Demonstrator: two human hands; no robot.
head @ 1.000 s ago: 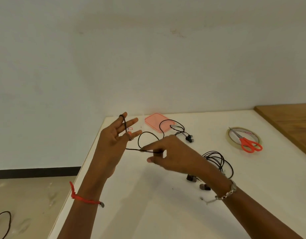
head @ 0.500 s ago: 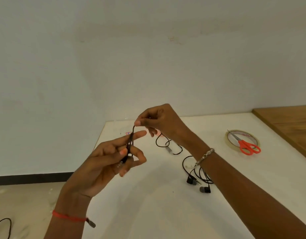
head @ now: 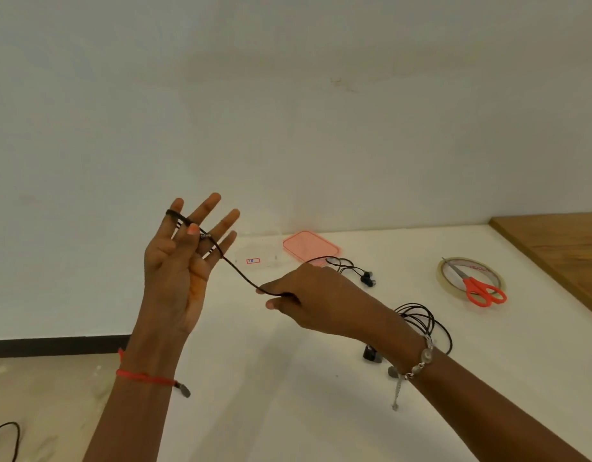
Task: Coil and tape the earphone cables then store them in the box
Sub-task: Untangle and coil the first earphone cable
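Observation:
My left hand (head: 174,275) is raised with its fingers spread. A black earphone cable (head: 241,275) loops over its index finger and across the others, and the thumb presses the plug end against them. From there the cable runs down to my right hand (head: 321,295), which pinches it between thumb and fingers. It then trails to its earbuds (head: 368,278) on the white table (head: 288,395). A second black earphone (head: 421,318) lies loosely coiled on the table by my right wrist. The clear box (head: 254,258) and its pink lid (head: 309,246) sit at the back.
A roll of clear tape (head: 444,278) lies at the right with orange-handled scissors (head: 481,290) across it. A wooden surface (head: 554,238) adjoins the table's right side. Another black cable (head: 7,435) lies on the floor at lower left.
My left hand has opened its fingers and risen. My right hand has dropped from above the left fingers to the right, drawing the cable taut around them.

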